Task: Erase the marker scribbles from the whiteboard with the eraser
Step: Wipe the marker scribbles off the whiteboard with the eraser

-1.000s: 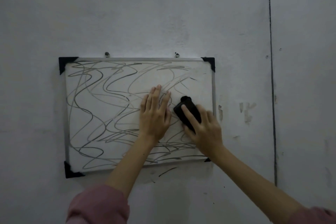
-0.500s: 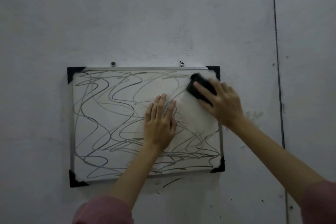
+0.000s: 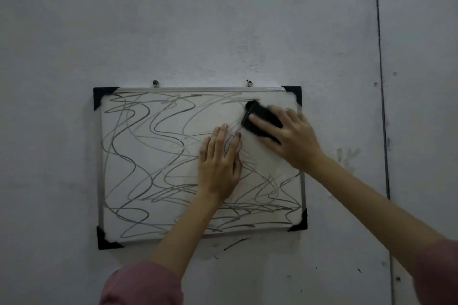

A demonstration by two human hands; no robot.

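A small whiteboard (image 3: 138, 205) with a metal frame and black corner caps hangs on a grey wall. Dark wavy marker scribbles (image 3: 138, 146) cover most of it; a patch at the upper right looks wiped. My right hand (image 3: 295, 136) presses a black eraser (image 3: 257, 116) against the board near its upper right corner. My left hand (image 3: 219, 166) lies flat on the board's middle, fingers together, holding nothing.
Two screws (image 3: 155, 83) hold the board's top edge. A vertical seam (image 3: 381, 106) runs down the wall to the right. Stray marker marks (image 3: 235, 244) sit on the wall just below the board, and smudges (image 3: 347, 156) to its right.
My right hand swept the eraser up from the board's middle right to its upper right corner, then slightly left and down. My left hand stayed flat on the board.
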